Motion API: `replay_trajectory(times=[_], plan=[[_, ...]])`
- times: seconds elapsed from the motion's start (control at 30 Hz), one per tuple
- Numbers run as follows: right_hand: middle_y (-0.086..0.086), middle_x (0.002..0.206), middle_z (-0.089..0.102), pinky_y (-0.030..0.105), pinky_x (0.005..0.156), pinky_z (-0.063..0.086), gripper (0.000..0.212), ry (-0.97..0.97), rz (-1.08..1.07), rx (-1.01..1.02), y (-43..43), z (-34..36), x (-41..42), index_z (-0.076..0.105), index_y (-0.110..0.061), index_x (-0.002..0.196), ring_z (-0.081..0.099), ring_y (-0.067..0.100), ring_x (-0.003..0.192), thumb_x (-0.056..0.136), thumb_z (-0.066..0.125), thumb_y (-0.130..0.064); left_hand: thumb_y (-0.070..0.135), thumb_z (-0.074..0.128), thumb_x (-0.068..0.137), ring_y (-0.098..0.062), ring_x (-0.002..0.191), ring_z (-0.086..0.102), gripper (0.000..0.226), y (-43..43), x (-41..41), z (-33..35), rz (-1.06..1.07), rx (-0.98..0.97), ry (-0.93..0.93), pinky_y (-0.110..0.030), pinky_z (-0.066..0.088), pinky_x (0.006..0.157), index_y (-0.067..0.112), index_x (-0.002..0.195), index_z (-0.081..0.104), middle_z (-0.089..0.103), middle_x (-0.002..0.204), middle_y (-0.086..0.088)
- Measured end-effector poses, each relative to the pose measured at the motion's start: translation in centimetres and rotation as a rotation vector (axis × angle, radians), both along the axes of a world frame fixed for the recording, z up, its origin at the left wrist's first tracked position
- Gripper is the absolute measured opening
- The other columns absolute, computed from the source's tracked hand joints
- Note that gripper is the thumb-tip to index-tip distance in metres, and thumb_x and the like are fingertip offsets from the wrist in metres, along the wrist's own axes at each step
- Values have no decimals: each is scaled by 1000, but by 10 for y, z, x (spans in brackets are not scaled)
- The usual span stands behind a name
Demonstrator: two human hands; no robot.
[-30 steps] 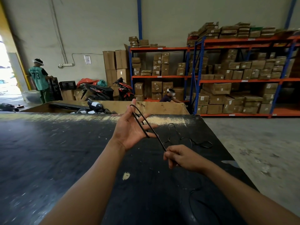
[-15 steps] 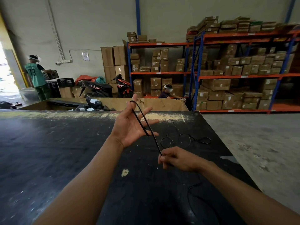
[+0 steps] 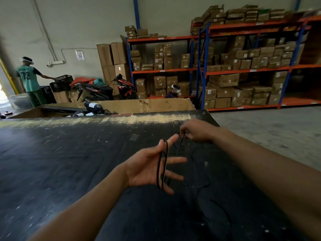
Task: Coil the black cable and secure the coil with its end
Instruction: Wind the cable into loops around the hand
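Observation:
A thin black cable (image 3: 163, 164) is looped twice around the spread fingers of my left hand (image 3: 151, 168), palm up over the black table (image 3: 69, 153). From the loops the cable runs up to my right hand (image 3: 195, 131), which pinches it farther back and to the right. The rest of the cable trails loose on the table at the right, hard to follow against the dark surface.
The table's right edge drops to a concrete floor (image 3: 269, 136). A large open cardboard bin (image 3: 156, 105) stands behind the table. Shelves of boxes (image 3: 243, 66), a motorbike (image 3: 125, 86) and two people, one standing (image 3: 28, 79) and one crouched (image 3: 173, 92), are in the background.
My right hand has swung from near me, below the left hand, up and away past its fingertips, carrying the cable. My left hand sits lower in view, with another turn on it.

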State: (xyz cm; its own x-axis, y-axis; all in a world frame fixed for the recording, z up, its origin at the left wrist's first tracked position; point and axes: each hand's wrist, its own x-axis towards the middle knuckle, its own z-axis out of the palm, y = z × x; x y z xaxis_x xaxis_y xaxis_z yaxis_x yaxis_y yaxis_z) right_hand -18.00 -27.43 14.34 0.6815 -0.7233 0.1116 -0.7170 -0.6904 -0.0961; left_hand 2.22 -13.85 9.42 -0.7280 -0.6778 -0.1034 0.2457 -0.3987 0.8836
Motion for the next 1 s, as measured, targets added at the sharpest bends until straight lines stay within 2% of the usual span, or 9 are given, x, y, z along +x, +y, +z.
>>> replay_trajectory(times=[0.2,0.3,0.4,0.53,0.6,0.73,0.83,0.93,1.0], plan=[[-2,102,68,33,76,47,7,-45,43,-84,-4,40,14,66,-23,95,61,18,98,90,63,-19,57,53,91,-50,128,45,43,-5,4,-23,130,69,-188,-77,31,95,58,134,47,34,155,-15],[-1,103,68,42,82,52,10,-68,47,-136,4,53,17,68,-22,97,61,19,97,89,66,-27,57,52,91,-48,119,54,40,-13,14,-27,232,89,-217,-79,31,95,57,131,51,33,155,-16],[-2,99,68,43,84,53,10,-99,42,-120,17,57,17,69,-23,96,62,17,96,89,66,-30,56,51,92,-52,122,47,32,-22,25,-26,344,106,-189,-78,35,92,58,122,57,30,156,-17],[-12,82,64,29,71,47,9,-225,98,66,44,50,17,65,-29,82,60,5,80,91,64,-27,55,48,92,-58,124,40,38,-34,38,-22,472,110,-99,-79,39,86,56,130,51,26,156,-22],[-13,74,62,21,64,43,9,-254,122,177,59,38,17,66,-28,88,60,-1,68,94,61,-26,56,44,94,-60,121,43,41,-39,42,-17,527,90,-31,-77,43,81,53,135,47,26,155,-24],[-1,73,65,21,61,54,21,-300,151,510,88,-1,18,65,-8,98,66,6,64,99,51,-23,56,36,98,-61,110,54,44,-50,48,-1,598,30,97,-80,39,85,48,141,42,33,151,-26],[2,70,61,23,66,52,25,-361,208,712,106,-32,19,60,0,106,66,16,69,103,42,-17,56,32,98,-62,109,55,46,-54,48,16,615,-23,164,-78,42,82,48,143,39,37,148,-26],[7,75,64,39,72,47,24,-437,205,772,111,-57,22,58,-3,110,61,24,78,104,39,-14,57,32,98,-64,111,52,46,-54,41,31,579,-53,186,-79,41,82,48,142,42,41,145,-27],[9,83,68,38,75,44,24,-454,208,741,107,-67,24,61,-6,110,57,22,81,104,40,-16,57,34,97,-65,115,49,45,-52,35,35,523,-80,203,-79,40,83,48,139,46,42,145,-28]])
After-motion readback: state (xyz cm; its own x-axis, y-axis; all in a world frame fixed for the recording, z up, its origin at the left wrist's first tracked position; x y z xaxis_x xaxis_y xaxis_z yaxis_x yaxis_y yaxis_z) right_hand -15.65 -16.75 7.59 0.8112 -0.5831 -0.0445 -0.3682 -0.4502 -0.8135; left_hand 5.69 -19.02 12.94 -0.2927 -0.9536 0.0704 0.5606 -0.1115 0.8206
